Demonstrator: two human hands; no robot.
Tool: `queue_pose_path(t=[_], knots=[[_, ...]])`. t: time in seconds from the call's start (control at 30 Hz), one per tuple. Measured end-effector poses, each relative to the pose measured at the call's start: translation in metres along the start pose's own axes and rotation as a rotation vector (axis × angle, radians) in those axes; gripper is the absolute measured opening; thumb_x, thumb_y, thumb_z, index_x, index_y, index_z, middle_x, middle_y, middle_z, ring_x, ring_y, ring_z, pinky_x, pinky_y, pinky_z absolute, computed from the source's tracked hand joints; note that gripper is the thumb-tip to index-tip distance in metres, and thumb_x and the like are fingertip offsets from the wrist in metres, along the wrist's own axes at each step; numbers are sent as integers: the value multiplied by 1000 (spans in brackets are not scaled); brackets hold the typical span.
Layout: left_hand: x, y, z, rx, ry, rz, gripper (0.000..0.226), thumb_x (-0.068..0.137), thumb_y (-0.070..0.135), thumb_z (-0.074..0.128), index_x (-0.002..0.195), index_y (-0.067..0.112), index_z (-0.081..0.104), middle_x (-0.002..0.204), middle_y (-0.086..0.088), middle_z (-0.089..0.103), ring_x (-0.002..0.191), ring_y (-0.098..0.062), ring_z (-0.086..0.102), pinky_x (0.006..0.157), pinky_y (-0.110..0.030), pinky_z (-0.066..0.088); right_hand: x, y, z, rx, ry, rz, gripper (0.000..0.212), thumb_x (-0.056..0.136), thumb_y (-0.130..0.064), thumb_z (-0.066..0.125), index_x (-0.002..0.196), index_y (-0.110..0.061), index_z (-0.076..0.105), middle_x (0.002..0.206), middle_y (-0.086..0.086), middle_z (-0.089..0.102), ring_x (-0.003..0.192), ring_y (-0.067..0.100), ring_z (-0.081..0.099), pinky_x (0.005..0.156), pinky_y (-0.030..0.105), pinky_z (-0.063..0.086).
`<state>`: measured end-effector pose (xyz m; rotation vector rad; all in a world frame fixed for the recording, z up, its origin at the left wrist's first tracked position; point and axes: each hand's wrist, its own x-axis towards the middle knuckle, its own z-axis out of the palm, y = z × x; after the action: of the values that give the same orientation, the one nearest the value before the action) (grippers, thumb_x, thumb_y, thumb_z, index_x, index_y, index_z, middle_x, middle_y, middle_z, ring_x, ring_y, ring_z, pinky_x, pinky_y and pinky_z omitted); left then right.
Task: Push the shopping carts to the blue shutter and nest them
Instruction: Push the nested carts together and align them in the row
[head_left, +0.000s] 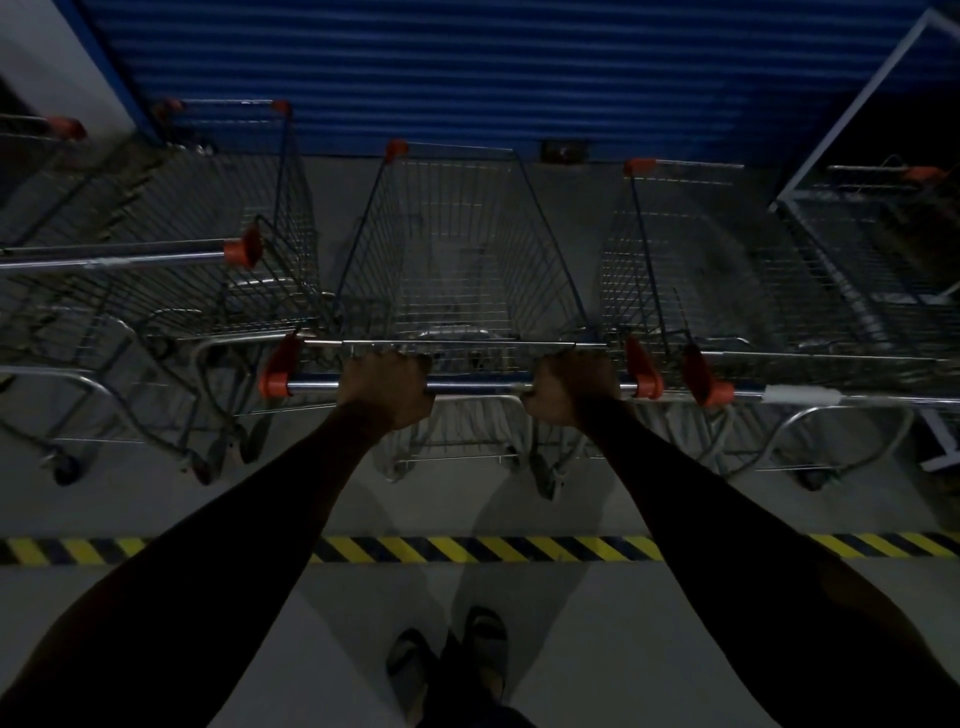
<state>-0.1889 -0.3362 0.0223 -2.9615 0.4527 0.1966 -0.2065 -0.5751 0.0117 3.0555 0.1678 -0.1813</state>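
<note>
Wire carts line the blue shutter — one cart on our left, our middle cart, another on the right. Our left hand and right hand both clench the middle cart's chrome handle, its nose near the shutter.

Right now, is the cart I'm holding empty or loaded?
Empty. Through the wire basket of the middle cart only bare floor shows; both hands grip its handle.
</note>
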Motion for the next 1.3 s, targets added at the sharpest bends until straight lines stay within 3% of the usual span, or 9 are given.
queue_pose_path(t=[0.33, 0.63, 0.7, 0.8, 0.87, 1.0, 1.1, 1.3], knots=[[2, 0, 1, 40, 17, 4, 41, 82, 49, 53, 117, 29, 59, 109, -9, 69, 102, -33, 64, 81, -40, 50, 2, -1, 5, 48, 24, 15, 48, 69, -53, 51, 100, -20, 68, 98, 9, 70, 91, 33, 67, 81, 44, 54], [1, 0, 2, 7, 15, -11, 41, 81, 49, 54, 117, 29, 58, 109, -9, 69, 102, -34, 64, 83, -43, 51, 2, 3, 6, 55, 26, -2, 43, 73, -50, 54, 101, -21, 67, 99, 8, 71, 93, 34, 67, 81, 42, 54], [2, -2, 1, -15, -11, 5, 47, 83, 54, 53, 123, 30, 54, 113, -7, 69, 105, -33, 64, 86, -44, 49, 1, 4, 7, 59, 33, -25, 44, 74, -53, 54, 103, -23, 66, 101, 8, 71, 94, 34, 67, 81, 43, 54], [1, -11, 4, -100, -67, 119, 73, 81, 73, 42, 139, 27, 43, 128, -5, 63, 115, -31, 60, 95, -45, 45, 1, 10, 9, 139, 32, -124, 47, 76, -63, 54, 106, -28, 60, 103, 5, 70, 96, 31, 66, 79, 38, 52], [-3, -19, 9, -127, 27, 214, 88, 77, 82, 27, 138, 23, 48, 129, -5, 62, 119, -30, 57, 101, -46, 42, 1, 16, 7, 229, 14, -219, 48, 79, -68, 56, 106, -29, 59, 97, 1, 70, 91, 26, 67, 72, 33, 50], [-7, -29, 19, -173, 401, 262, 57, 92, 62, 35, 114, 19, 66, 111, -3, 69, 108, -28, 58, 92, -45, 44, 12, -3, 0, 339, 151, -235, 49, 92, -64, 39, 90, -22, 63, 79, 0, 66, 78, 24, 66, 67, 33, 50], [0, -40, 13, -172, 443, 248, 47, 92, 48, 38, 108, 16, 67, 109, -5, 67, 107, -30, 55, 89, -44, 42, 29, -47, -8, 351, 291, -202, 52, 86, -57, 28, 93, -20, 65, 90, 2, 69, 87, 29, 66, 74, 39, 52], [11, -99, 6, -210, 544, 240, 38, 84, 37, 45, 107, 14, 65, 108, -6, 64, 105, -30, 52, 82, -42, 40, 64, -145, -31, 385, 464, -224, 38, 83, -40, 45, 99, -13, 66, 96, 10, 68, 89, 36, 62, 74, 42, 50]])
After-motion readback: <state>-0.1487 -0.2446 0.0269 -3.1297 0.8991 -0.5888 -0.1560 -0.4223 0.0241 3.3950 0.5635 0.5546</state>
